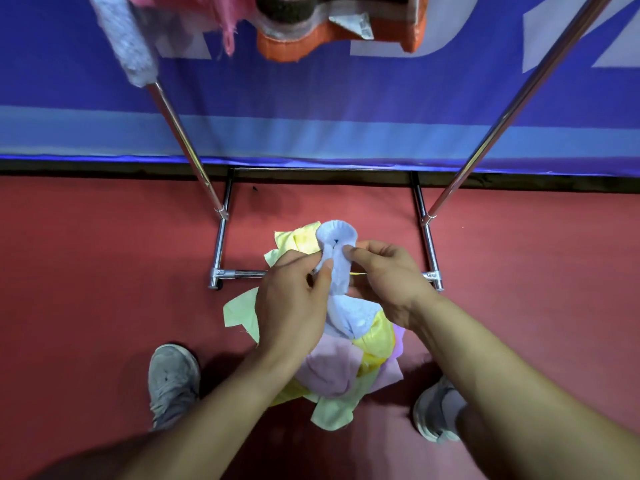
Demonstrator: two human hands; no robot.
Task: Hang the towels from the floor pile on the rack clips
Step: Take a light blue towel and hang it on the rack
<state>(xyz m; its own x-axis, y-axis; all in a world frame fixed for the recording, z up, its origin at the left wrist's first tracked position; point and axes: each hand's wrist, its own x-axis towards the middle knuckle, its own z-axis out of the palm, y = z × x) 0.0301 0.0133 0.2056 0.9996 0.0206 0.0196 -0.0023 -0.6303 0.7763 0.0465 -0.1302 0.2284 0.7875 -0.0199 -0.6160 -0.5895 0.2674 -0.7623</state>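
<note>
Lavender towel (341, 275), pinched near its top edge by my left hand (291, 303) and right hand (388, 278), fingers curled on the cloth, drapes onto the floor pile (332, 370) beneath them. Open red floor (104, 271) flanks both hands; the rack base (220, 244) frames the fingertips.

pile (332, 372): on floor (104, 254), over near bar of the rack (220, 244)
shoes: left shoe (173, 379), right shoe (433, 410) either side of pile, nearer
towel (337, 244): between left hand (294, 299) and right hand (388, 275), above pile
banner (346, 98): far, behind rack
</note>
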